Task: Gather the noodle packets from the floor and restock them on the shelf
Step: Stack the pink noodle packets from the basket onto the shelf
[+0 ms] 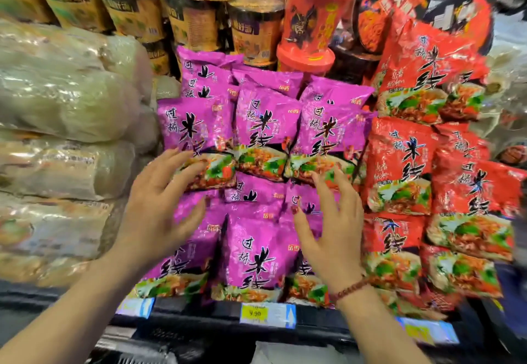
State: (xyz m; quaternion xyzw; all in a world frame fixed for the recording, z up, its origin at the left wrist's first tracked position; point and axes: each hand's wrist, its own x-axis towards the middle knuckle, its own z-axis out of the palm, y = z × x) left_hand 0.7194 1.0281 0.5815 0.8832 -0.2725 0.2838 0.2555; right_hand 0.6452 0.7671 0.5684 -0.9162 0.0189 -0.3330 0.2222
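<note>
One yellow price label [254, 313] is fixed to the black shelf edge [199, 313]. Above it, the left hand [162, 201] and right hand [333, 232] are spread, fingertips laid on glossy purple noodle packets [262, 124] stacked on the shelf. Red foil packets [405, 164] are piled alongside, and paper noodle cups [251, 32] are stacked behind.

**Crowded shop shelving, brightly lit**

A dark shelf [199, 311] runs across the bottom, its front carrying a yellow price tag [254, 313] and a blue-edged label [427, 331]. Clear bags of pale noodles [65, 106] lie stacked at left. Behind, brown tubs [194, 21] and a red cup [313, 12] stand in tiers. Glare glints off the plastic.
</note>
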